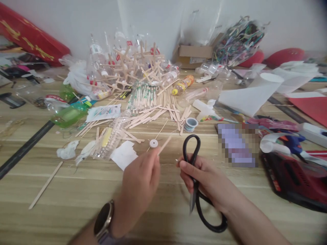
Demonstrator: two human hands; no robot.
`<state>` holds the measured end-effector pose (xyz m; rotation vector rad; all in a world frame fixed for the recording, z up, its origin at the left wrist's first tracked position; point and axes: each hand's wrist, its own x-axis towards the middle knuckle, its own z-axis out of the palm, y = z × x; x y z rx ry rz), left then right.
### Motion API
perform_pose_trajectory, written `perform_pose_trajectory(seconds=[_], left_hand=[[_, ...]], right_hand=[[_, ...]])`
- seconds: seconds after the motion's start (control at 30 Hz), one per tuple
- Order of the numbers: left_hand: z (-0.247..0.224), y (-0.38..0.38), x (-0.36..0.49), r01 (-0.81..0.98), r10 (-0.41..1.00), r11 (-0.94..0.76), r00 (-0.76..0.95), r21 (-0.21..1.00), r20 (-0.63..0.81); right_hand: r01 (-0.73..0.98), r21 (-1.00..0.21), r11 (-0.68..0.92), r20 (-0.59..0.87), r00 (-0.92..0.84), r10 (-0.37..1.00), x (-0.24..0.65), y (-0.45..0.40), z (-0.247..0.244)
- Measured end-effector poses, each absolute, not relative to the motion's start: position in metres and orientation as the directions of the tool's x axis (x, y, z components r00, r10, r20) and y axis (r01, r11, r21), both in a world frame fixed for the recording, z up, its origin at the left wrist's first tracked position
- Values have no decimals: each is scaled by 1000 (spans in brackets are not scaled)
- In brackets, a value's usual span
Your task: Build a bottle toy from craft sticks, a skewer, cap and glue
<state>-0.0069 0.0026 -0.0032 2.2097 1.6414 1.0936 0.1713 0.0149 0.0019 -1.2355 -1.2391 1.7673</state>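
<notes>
My left hand [141,185], wearing a watch on its wrist, is closed around a thin wooden craft stick [165,145] that points up and to the right. A pair of scissors [192,153] with black loop handles is in my right hand [208,178], blades pointing down. Something small and pale, too small to name, shows at my right fingertips. Just beyond my left hand lies a small white spool [153,143], close to a thin skewer. Further off stands a grey-blue spool [191,125]. Another craft stick [46,185] lies apart at the left.
Craft sticks and skewers [167,98] are heaped at the back among plastic bottles [97,51]. A green bottle [66,115] lies at left. A cardboard box [195,51] stands by the wall. At right are a paper cone [251,95], a blurred-out rectangle and a red-black case [296,180].
</notes>
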Motion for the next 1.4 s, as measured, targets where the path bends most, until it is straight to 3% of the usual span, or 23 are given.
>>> perform_pose_trajectory(seconds=[0.13, 0.27, 0.4, 0.43, 0.5, 0.6, 0.7, 0.77, 0.83, 0.9, 0.97, 1.03, 1.1, 1.17, 1.23, 1.4], left_hand=[[5, 14, -18, 506, 972, -15, -194, 863, 131], [7, 21, -24, 244, 928, 103, -371, 964, -5], [6, 20, -22, 280, 960, 116, -279, 953, -35], [6, 19, -20, 331, 977, 105, -212, 938, -34], [7, 15, -15, 437, 998, 54, -50, 898, -36], [6, 8, -8, 560, 986, -108, 164, 822, 17], [4, 3, -7, 544, 966, -199, 248, 815, 71], [2, 4, -10, 449, 986, -147, 136, 881, 95], [0, 9, -15, 334, 985, -107, -95, 936, 147], [-4, 19, -20, 336, 944, -117, -256, 934, 210], [-10, 29, -23, 562, 953, -78, -200, 824, 227], [-17, 37, -24, 804, 968, -132, -22, 580, 252], [-23, 42, -22, 938, 984, -127, 78, 323, 160], [-26, 43, -19, 983, 995, -101, 96, 154, 40], [-26, 44, -16, 993, 996, -84, 86, 88, -22], [-23, 46, -13, 998, 1000, -27, 28, 50, -8]], right_hand=[[278, -928, -249, -307, -189, 933, 185, 33, -8], [648, -759, -66, -160, -87, 983, 195, 45, -24], [849, -478, 224, 304, -79, 949, 197, 43, -31], [844, -456, 284, 401, -90, 912, 196, 41, -31], [748, -544, 380, 478, -95, 873, 193, 37, -27], [503, -712, 490, 454, -203, 868, 186, 30, -18], [418, -679, 604, 397, -483, 780, 179, 24, -11], [416, -713, 565, 289, -559, 777, 176, 20, -8], [415, -817, 400, 151, -515, 844, 174, 17, -5], [370, -908, 197, 8, -455, 890, 174, 16, -3], [279, -959, 53, -82, -452, 888, 175, 15, -2], [204, -979, -17, -114, -474, 873, 176, 16, -2], [173, -984, -52, -130, -481, 867, 176, 18, -2], [171, -983, -69, -140, -452, 881, 176, 20, -5], [171, -981, -89, -154, -414, 897, 176, 23, -8], [188, -970, -154, -213, -352, 911, 177, 26, -14]])
